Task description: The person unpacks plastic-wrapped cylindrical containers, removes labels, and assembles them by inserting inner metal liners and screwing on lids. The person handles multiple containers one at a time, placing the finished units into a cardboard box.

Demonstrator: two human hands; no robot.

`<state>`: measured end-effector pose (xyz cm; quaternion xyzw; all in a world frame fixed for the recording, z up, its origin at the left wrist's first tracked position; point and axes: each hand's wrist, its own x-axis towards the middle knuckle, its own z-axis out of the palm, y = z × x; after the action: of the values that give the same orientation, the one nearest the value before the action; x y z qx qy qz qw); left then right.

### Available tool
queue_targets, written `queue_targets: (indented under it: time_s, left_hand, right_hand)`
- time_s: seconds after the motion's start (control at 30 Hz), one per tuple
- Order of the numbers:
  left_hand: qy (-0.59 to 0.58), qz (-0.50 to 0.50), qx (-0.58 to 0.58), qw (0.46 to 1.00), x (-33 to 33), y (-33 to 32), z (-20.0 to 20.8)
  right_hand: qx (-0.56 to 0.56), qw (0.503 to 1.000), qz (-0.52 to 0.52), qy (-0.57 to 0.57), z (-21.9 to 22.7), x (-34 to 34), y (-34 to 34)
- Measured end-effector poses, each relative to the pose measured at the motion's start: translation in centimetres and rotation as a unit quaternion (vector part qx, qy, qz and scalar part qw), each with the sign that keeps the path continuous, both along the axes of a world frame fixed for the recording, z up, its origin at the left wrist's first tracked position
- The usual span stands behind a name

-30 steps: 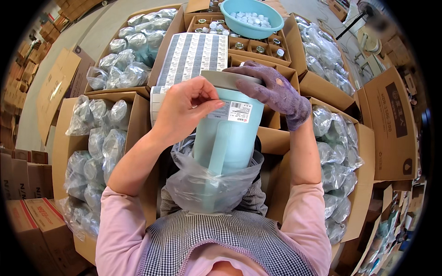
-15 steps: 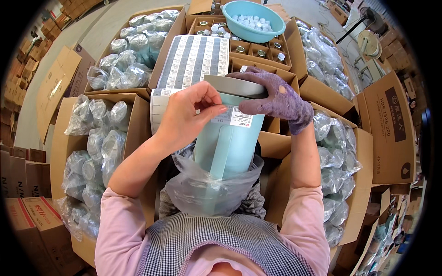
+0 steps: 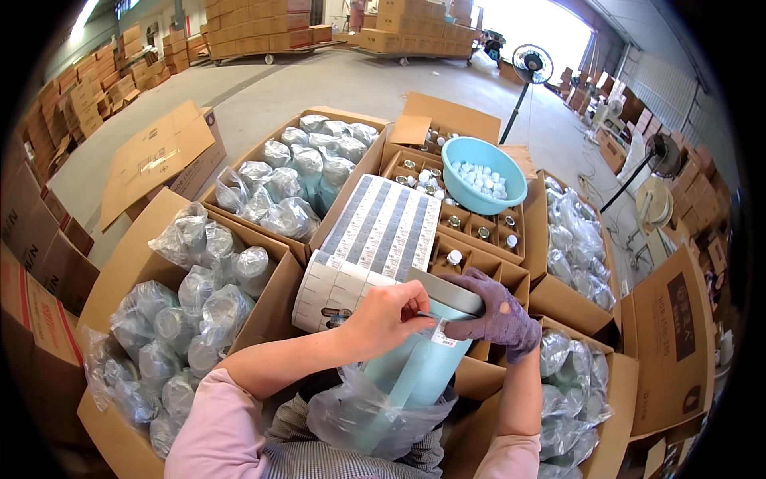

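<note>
Pressing a small white label onto a pale blue jug, the left hand has fingers pinched narrow on the sticker. Right hand, in a purple glove, wraps its fingers around the jug's upper side. Jug stands tilted at picture centre, its base in a clear plastic bag. At 12 o'clock from it lies a roll of label sheets; a blue bowl at 1 o'clock; boxes of bagged jugs at 9 o'clock.
</note>
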<state>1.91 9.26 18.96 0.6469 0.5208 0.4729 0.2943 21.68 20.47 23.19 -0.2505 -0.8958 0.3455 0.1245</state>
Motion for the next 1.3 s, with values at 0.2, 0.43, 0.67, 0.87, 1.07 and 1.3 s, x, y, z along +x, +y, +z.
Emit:
queue_targets:
  time_s: [0.2, 0.43, 0.67, 0.87, 1.07, 1.3]
  left_hand:
    - [0.0, 0.002, 0.014, 1.0, 0.2, -0.1, -0.1]
    - [0.082, 0.052, 0.004, 0.995, -0.2, -0.6, 0.4]
    - [0.032, -0.05, -0.034, 0.998, -5.5, 3.5, -6.1]
    - [0.071, 0.02, 0.126, 0.989, -0.5, 0.7, -3.2]
    - [-0.107, -0.08, 0.0, 0.991, -3.3, 2.5, -4.5]
    - [-0.001, 0.023, 0.081, 0.996, -1.4, 1.6, -4.3]
  right_hand:
    - [-0.019, 0.999, 0.025, -0.006, 0.0, 0.3, 0.2]
    - [-0.002, 0.998, 0.053, -0.038, 0.5, 0.1, 0.1]
    - [-0.005, 0.996, 0.073, -0.042, 0.6, 0.1, 0.3]
    - [0.027, 0.997, 0.07, -0.02, 1.0, -0.2, -0.1]
    - [0.001, 0.995, 0.097, 0.004, -0.3, 0.6, 0.5]
    - [-0.018, 0.997, 0.067, 0.019, 0.0, 0.4, -0.3]
